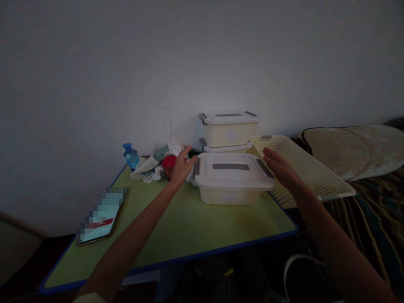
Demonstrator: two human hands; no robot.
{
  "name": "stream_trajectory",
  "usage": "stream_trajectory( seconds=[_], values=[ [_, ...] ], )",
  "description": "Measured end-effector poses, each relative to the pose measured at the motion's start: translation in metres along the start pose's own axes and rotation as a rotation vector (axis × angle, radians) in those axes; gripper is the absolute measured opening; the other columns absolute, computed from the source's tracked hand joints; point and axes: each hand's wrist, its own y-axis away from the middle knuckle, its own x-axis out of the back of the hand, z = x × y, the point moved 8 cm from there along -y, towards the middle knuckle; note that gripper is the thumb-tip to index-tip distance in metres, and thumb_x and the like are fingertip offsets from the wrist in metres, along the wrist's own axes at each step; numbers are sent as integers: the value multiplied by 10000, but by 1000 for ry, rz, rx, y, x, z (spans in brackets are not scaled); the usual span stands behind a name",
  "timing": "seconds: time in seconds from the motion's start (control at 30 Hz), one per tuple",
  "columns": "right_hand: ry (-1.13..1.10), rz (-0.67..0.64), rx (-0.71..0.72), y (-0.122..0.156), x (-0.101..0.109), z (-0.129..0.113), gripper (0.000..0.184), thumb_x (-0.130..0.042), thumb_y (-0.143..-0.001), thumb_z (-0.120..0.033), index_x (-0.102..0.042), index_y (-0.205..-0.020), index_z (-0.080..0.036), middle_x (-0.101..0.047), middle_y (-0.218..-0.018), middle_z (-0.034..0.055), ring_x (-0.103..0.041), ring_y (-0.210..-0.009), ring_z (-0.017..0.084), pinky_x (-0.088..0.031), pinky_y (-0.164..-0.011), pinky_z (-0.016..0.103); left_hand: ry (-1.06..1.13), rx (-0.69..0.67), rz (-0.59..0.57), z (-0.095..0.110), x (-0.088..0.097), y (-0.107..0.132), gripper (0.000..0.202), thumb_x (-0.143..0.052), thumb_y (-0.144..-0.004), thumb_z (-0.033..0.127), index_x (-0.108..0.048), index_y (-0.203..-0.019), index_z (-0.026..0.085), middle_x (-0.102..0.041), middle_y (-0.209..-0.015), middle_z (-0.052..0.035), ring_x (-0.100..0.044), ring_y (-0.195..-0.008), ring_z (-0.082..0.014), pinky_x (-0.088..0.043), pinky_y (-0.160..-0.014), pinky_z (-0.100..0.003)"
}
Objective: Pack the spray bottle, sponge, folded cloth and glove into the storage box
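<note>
Where the left hand curves, a smooth plastic box stands.

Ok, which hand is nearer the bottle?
Left: the left hand is right of the bottle, apart from it; the right hand is farther right, across the front box.

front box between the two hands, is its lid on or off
On: the white lid sits across the whole top of the front box. Whether the gray clips are locked, I cannot tell.

Dimly lit wall behind green table
</note>
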Motion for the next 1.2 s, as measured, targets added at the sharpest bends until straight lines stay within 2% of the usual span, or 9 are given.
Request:
stream_trajectory(
  seconds=[0.1,0.17,0.3,0.4,0.47,0.57,0.77,0.97,1.2],
  values=[
    [-34,-102,-136,-2,-26,13,453,-665,-575,-272,-621,-1024,-221,-619,-1133,40,-590,-999,282,-519,-810,421,37,87,-139,-12,-34,0,288,-645,-612,94,-671,-895,145,-486,-1301,-105,-401,-1237,-251,-250,-1050,-369],
    [-92,-140,-192,0,-32,22,499,-651,-560,-243,-613,-1057,-224,-630,-1111,29,-627,-898,269,-546,-737,404,73,123,-188,-20,-44,2,281,-624,-592,40,-683,-849,137,-463,-1326,-102,-392,-1246,-244,-237,-1061,-357],
    [-202,-131,-198,4,-30,27,612,-611,-535,-217,-564,-1145,-242,-589,-1188,10,-628,-889,252,-544,-739,386,243,213,-163,-32,-41,7,499,-580,-596,16,-622,-1062,187,-455,-1342,-48,-436,-1211,-201,-319,-1023,-337],
    [-249,-123,-195,4,-29,28,647,-596,-512,-204,-550,-1157,-233,-569,-1218,12,-600,-974,261,-524,-804,393,385,314,-183,-38,-43,14,652,-585,-609,55,-496,-1237,208,-509,-1289,-53,-581,-1000,-187,-470,-847,-314],
    [-265,-124,-189,4,-29,29,650,-585,-516,-208,-540,-1164,-225,-568,-1219,16,-584,-1014,267,-507,-842,405,438,340,-191,-38,-44,17,708,-582,-602,57,-445,-1282,199,-566,-1216,-57,-617,-841,-155,-503,-717,-268],
    [-254,-142,-156,7,-31,27,638,-543,-557,-227,-514,-1194,-224,-573,-1212,25,-577,-1033,275,-491,-868,432,467,336,-179,-36,-45,18,724,-563,-593,45,-438,-1288,206,-615,-1133,-41,-610,-732,-123,-496,-625,-227],
    [-231,-131,-49,17,-33,24,583,-411,-669,-304,-472,-1245,-241,-586,-1190,22,-549,-1086,268,-481,-873,458,468,335,-169,-35,-44,19,718,-549,-587,38,-452,-1276,216,-644,-1060,-27,-604,-696,-123,-492,-602,-229],
    [-203,-59,25,16,-30,33,581,-368,-729,-410,-447,-1278,-237,-596,-1181,18,-552,-1086,267,-444,-925,449,472,327,-162,-32,-44,19,713,-553,-578,44,-467,-1263,224,-639,-1071,-17,-594,-682,-103,-481,-581,-205],
    [-197,-42,30,15,-31,38,603,-351,-742,-441,-430,-1295,-216,-606,-1167,38,-558,-1080,267,-446,-911,453,542,323,-67,-33,-38,23,713,-558,-543,61,-494,-1240,196,-611,-1128,-19,-570,-694,-83,-453,-580,-175]
  ],
)
